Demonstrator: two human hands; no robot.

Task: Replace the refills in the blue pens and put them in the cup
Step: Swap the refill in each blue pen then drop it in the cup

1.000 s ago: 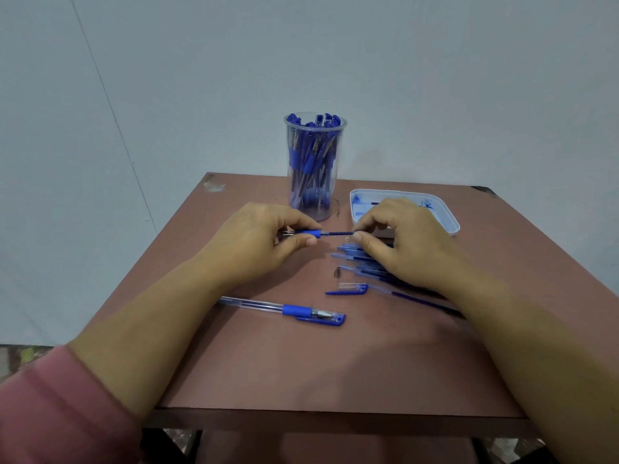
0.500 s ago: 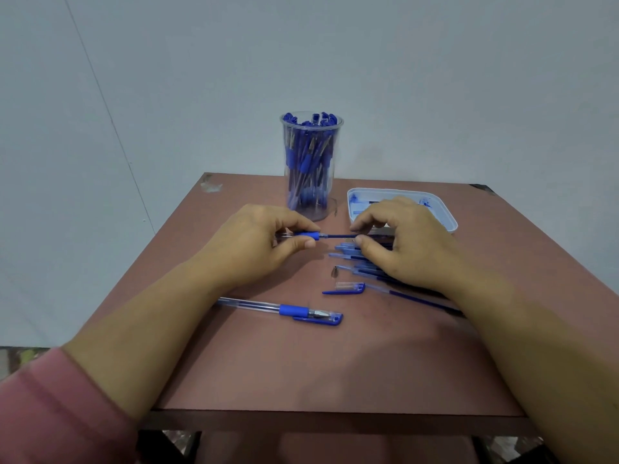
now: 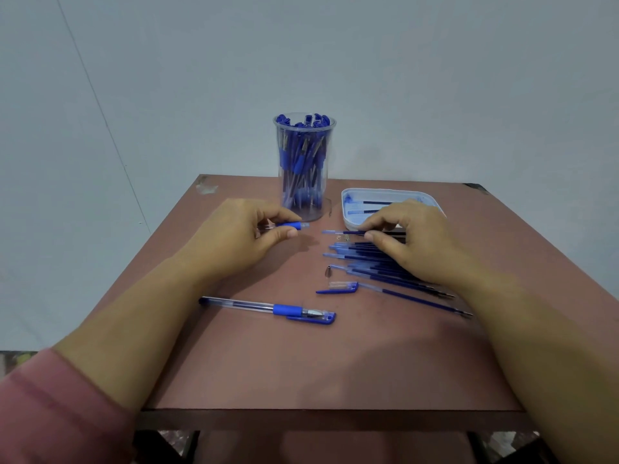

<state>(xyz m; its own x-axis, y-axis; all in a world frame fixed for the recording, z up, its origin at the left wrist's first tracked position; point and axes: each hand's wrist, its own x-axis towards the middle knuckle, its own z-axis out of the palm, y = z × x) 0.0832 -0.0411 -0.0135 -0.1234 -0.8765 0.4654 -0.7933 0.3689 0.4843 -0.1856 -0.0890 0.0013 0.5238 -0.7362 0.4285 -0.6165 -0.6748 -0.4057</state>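
Pen barrel (image 3: pixel 294 225) pinched in left hand (image 3: pixel 241 236) | refill (image 3: pixel 341 232) pinched in right hand (image 3: pixel 412 239) | the two are apart | cup (image 3: pixel 328 152) stands behind

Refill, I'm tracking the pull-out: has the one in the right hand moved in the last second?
Yes. The refill slid right, away from the cup, clear of the barrel the left hand holds.

Refill (image 3: pixel 345 232) now pulled fully out of the pen barrel (image 3: pixel 294 225), a gap between them where they were joined, right hand (image 3: pixel 412 239) and left hand (image 3: pixel 241 236) drawn further apart
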